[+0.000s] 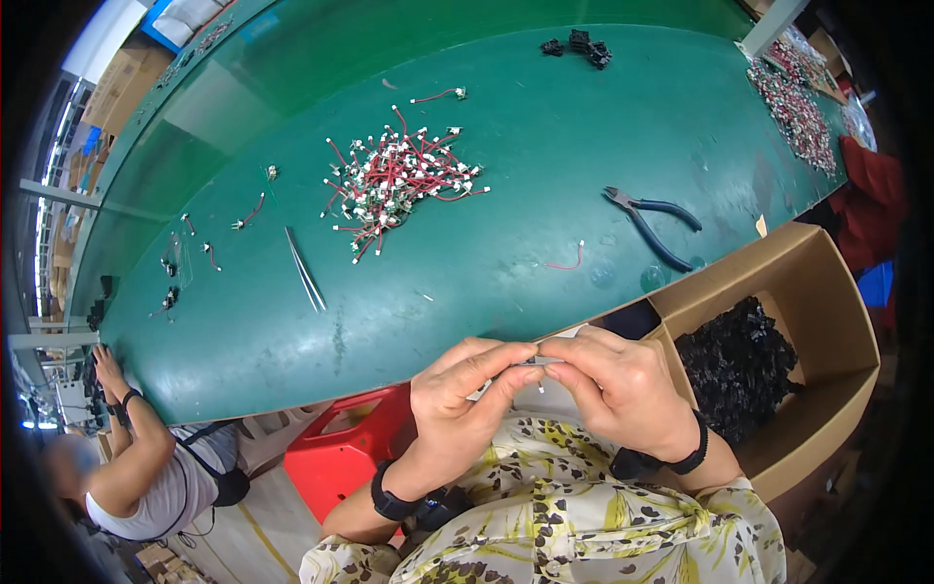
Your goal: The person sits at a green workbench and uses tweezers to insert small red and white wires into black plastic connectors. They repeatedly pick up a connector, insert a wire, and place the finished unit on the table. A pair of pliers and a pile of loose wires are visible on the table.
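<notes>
Green, the bench is stretching past me, a cardboard box standing at its near edge. The left hand and right hand are together pinching a small, mostly hidden part; a slackening pinch could be losing it below.

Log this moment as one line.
left hand: pinching small part | right hand: pinching same part | table: wired connector pile, tweezers, pliers | box: black pieces

Blouse: cream, printed with yellow-green streaks and dark blotches
Sleeves: same print, ending short of the wrists
Left hand: ungloved, black wristband
Right hand: ungloved, black wristband too
</notes>
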Demonstrator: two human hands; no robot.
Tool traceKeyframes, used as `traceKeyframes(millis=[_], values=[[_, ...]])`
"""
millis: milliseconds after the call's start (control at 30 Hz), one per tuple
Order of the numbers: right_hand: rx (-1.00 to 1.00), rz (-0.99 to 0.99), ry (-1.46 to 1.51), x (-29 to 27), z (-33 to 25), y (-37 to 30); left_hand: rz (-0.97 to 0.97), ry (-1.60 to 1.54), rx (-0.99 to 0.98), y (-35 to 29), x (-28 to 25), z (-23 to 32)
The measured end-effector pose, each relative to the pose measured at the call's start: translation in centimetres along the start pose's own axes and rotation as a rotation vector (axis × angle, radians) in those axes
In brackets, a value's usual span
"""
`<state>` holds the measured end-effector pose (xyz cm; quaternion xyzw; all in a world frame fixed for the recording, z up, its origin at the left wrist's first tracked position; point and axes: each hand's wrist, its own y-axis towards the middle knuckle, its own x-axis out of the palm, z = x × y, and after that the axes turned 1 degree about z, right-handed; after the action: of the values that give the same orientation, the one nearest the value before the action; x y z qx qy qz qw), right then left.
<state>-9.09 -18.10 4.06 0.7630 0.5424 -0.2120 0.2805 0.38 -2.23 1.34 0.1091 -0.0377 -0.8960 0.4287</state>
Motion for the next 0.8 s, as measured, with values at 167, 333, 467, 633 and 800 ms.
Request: traceKeyframes(millis=[167, 333, 467, 633, 800], values=[[0.029, -0.017, -0.023, 0.5, -0.2, 0.6, 0.022, 0.073, -0.013, 0.2, -0.4, -0.1], [0.094, -0.085, 0.294, 0.6, 0.4, 1.1, -0.004, -0.164, -0.177, -0.1, -0.7, -0.3], [0.417, -0.217, 0.795, 0.8, 0.5, 0.7, 0.031, -0.272, -0.277, -0.7, -1.1, 0.4], [0.603, -0.328, 1.091, 1.4, 0.6, 0.1, 0.048, -0.409, -0.239, -1.3, -1.4, 0.3], [0.602, -0.356, 1.262, 2.2, 1.0, -0.4, 0.010, -0.189, -0.113, -1.5, -2.2, 0.9]])
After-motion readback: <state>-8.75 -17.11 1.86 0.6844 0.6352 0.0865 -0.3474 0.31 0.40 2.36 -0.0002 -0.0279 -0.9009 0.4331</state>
